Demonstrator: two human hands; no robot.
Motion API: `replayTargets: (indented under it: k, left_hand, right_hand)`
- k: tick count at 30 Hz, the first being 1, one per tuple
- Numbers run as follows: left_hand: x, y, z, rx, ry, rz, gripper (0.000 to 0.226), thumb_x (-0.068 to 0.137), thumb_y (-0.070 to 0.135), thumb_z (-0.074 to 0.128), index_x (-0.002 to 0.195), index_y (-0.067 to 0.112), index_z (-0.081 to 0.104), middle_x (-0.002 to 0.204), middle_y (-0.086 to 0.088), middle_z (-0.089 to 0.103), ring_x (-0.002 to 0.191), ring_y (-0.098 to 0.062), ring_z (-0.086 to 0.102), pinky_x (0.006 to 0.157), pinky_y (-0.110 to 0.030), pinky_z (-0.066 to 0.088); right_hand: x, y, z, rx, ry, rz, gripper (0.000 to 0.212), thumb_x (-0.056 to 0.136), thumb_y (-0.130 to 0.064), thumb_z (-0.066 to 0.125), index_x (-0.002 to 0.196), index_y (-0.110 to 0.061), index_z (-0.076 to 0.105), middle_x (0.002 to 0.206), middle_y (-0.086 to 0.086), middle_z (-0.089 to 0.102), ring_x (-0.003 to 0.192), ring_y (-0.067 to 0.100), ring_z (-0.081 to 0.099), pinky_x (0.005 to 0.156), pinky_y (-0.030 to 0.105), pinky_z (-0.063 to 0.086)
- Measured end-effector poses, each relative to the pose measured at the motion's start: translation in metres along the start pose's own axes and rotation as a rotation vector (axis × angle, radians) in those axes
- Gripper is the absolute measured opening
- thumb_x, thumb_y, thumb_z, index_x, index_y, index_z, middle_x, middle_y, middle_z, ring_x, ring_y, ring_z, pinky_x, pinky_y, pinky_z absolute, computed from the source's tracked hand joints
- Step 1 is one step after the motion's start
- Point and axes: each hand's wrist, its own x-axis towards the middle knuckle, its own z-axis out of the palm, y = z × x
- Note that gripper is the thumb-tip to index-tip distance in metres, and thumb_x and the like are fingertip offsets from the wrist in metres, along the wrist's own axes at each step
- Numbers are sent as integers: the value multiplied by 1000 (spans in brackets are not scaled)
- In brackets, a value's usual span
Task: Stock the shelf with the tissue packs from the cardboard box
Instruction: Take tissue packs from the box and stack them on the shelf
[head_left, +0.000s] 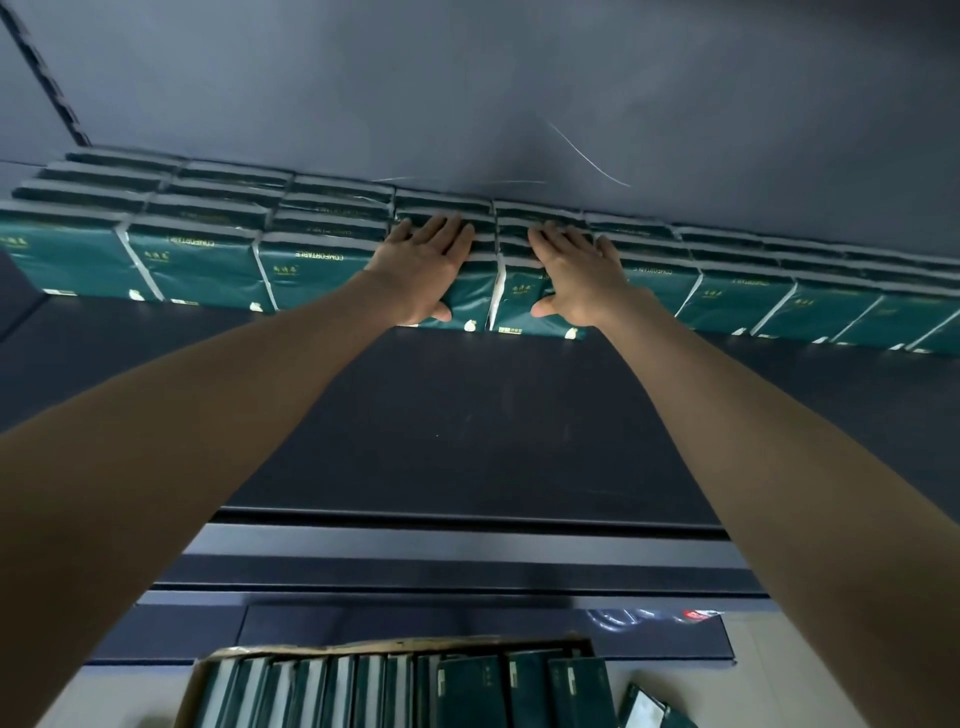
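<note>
Head view. A cardboard box (363, 648) on the pale floor (789, 696) is filled with dark green tissue packs (470, 691) set on edge. A row of stacked packs (197, 265), printed "COMFORTABLE" upside down, is lined along the back of the dark shelf (467, 426). The left hand (421, 270) and right hand (576, 275) are laid flat, fingers straight, on the two middle stacks; nothing is gripped.

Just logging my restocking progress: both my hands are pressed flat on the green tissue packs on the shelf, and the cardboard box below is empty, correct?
Not quite: the cardboard box is not empty. The head view shows it packed with rows of tissue packs. The rest holds: the left hand and right hand press flat on the green packs on the shelf.
</note>
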Motion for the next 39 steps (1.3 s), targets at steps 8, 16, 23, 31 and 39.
replayTargets:
  k: [8,16,23,31,39]
  left_hand:
    - [-16,3,-37,-81,18,-8,101,79,40,73,151,9,9,157,-12,16,144,-29,17,117,-45,14]
    - [-81,30,-91,-249,-27,-35,83,75,37,78,141,9,39,140,-13,48,127,-34,45,101,-40,40]
    - [-163,75,-93,-363,-156,-76,83,72,43,78,141,16,41,130,-6,57,118,-29,52,101,-40,41]
    - [-232,129,-19,-504,-312,-51,76,73,42,78,136,16,46,121,-3,61,107,-24,57,91,-34,44]
    - [-275,171,101,-601,-552,-76,79,75,42,77,141,18,40,131,-5,54,118,-24,49,95,-34,41]
  right_hand:
    - [-21,-5,-32,108,33,9,100,75,-28,79,151,-14,16,157,7,23,142,29,25,115,49,21]
    - [-91,-16,-76,265,-77,-19,73,74,-20,81,138,-13,46,138,10,52,122,28,52,101,34,42]
    - [-189,-34,-66,307,-120,-64,67,75,-24,80,135,-18,50,134,8,54,118,27,54,97,33,42]
    - [-271,-55,19,453,-298,-97,63,77,-25,79,133,-16,51,129,9,55,112,25,55,93,33,44]
    - [-318,-72,150,508,-561,-35,64,79,-19,77,136,-14,48,132,12,53,112,28,57,97,40,47]
